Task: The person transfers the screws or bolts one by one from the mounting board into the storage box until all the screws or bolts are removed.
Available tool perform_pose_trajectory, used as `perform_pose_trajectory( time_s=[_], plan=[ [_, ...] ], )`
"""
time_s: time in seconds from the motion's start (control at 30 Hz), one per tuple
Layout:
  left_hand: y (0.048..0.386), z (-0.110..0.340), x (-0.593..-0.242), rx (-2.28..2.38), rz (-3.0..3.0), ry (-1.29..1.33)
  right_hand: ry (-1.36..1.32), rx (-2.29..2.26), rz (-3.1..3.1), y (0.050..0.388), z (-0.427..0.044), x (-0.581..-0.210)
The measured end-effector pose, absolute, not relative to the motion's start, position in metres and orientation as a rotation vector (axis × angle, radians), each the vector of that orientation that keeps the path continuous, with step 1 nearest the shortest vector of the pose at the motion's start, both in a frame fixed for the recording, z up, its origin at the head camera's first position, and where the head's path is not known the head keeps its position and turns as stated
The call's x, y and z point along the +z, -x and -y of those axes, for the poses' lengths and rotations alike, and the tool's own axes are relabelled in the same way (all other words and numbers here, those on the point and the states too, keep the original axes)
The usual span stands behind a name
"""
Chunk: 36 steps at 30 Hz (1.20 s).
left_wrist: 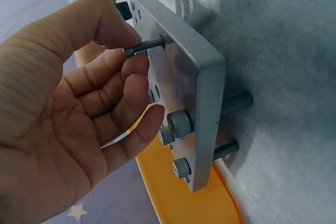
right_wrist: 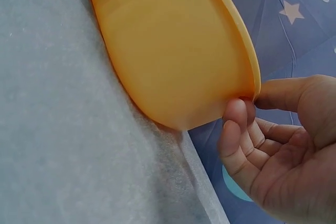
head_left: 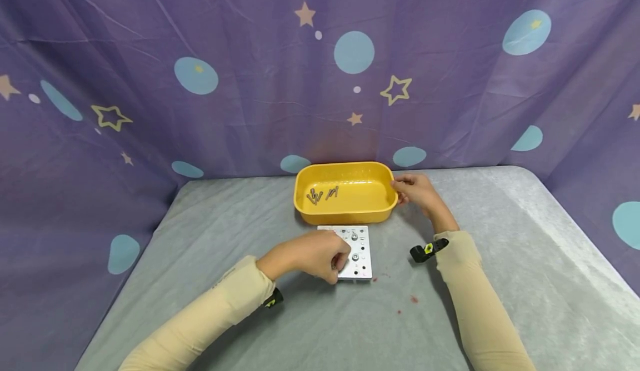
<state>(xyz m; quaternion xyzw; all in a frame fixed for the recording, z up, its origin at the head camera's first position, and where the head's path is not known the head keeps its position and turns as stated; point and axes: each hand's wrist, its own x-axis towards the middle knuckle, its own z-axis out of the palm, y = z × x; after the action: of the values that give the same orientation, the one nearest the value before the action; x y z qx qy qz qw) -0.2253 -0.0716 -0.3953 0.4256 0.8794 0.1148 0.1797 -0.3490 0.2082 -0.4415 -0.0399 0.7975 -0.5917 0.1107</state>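
My left hand [head_left: 320,251] pinches a small socket-head screw [left_wrist: 144,46] between thumb and index finger. The screw's threaded end is at a hole in a metal plate [head_left: 365,268]; how far it enters cannot be told. Several larger socket-head bolts [left_wrist: 178,123] stand in the same plate, with shanks coming out through its other face. At the back, my right hand [head_left: 419,191] grips the right end of a yellow tray [head_left: 345,218], its thumb and fingers at the rim in the right wrist view.
Several loose screws [head_left: 315,196] lie in the left half of the tray, just behind the plate. Grey cloth [head_left: 525,282] covers the table. A purple curtain [head_left: 250,126] hangs behind it. Small red marks [head_left: 414,299] show on the cloth right of the plate.
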Motion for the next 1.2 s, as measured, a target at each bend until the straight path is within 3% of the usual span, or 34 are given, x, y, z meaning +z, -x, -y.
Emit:
perform_pose_trajectory(
  time_s=[1.2],
  plan=[
    [0.2272,0.0724,-0.3934,0.316,-2.495,-1.179,0.185,-1.812,-2.341,0.3471,-0.21,-0.4384]
  ],
)
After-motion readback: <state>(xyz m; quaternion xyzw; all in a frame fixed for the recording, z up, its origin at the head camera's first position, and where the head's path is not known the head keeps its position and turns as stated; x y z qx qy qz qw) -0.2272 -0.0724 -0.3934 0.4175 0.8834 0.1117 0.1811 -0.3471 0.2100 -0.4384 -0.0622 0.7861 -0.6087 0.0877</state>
